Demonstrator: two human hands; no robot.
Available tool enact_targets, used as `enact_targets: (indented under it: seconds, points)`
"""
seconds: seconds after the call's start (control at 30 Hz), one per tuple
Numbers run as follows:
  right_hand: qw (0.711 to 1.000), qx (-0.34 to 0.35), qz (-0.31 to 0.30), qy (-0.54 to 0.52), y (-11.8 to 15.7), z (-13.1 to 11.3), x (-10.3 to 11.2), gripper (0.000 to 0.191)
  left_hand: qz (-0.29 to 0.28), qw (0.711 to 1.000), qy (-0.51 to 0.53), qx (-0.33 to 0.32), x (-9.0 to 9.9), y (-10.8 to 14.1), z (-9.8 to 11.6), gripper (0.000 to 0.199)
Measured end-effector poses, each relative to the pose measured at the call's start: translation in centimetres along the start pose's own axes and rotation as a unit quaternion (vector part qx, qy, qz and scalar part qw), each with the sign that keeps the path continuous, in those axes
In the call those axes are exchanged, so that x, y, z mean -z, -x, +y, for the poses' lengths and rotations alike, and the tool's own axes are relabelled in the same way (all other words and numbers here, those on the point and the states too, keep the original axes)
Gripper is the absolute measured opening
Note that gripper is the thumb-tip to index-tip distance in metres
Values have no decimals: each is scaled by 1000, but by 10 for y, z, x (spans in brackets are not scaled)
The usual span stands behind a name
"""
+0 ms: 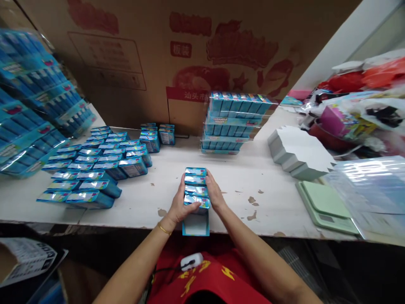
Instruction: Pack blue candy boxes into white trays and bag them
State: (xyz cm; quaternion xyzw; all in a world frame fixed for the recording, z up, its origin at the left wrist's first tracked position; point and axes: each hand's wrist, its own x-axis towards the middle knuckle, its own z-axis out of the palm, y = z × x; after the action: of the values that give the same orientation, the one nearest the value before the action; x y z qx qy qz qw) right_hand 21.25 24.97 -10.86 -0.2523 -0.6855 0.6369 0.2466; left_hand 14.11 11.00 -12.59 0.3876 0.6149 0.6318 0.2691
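Note:
A short column of small blue boxes stands at the near middle of the white table, inside an open blue tray whose front end shows a bare white bottom. My left hand wraps the column's left side, its thumb lying over the nearest box. Along the right side, my right hand presses its fingers against the boxes. Both hands hold the column between them. Rows of similar blue boxes stand to the left. Behind my hands, filled blue display trays are stacked in clear wrap.
A big brown carton stands behind the white table. Tall stacks of blue packs rise at the left. To the right are grey-white card pieces, a green scale, clear plastic sheets and piled colourful bags.

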Motion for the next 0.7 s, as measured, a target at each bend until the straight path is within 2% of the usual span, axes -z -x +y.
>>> enact_targets:
  seconds: [0.07,0.13,0.17,0.23,0.27,0.3,0.37,0.43,0.5,0.57,0.63,0.7]
  points:
    - [980,64,-9,186,-7,-9,10,63,-20,1000,-14,8,6,7,-4,112]
    - [926,142,-51,347,-10,-21,18,62,-19,999,-38,1,17,12,-4,116]
    - [891,176,-91,408,-11,-26,21,62,3,999,-53,-3,26,13,-2,111]
    - [825,210,-188,491,-12,-37,21,62,104,990,-93,-5,51,10,3,91]
    - [801,216,-223,511,-15,-43,18,60,182,976,-118,-5,67,7,6,81]
    - [791,220,-243,517,-19,-48,11,58,265,954,-142,-4,85,5,9,74]
    - [810,227,-247,481,-32,-61,-14,52,397,901,-174,-2,118,0,14,67]
    - [857,229,-245,392,-53,-72,-55,51,453,873,-178,-5,142,-1,16,64]
    - [900,205,-239,301,-78,-76,-106,60,452,877,-165,-4,151,3,16,61]
    - [933,136,-211,257,-101,-70,-154,74,436,888,-143,6,149,13,15,59]
    - [950,70,-198,231,-115,-56,-192,84,422,899,-113,26,146,28,14,57]
    - [958,38,-182,220,-116,-39,-216,88,413,905,-87,51,145,46,13,56]
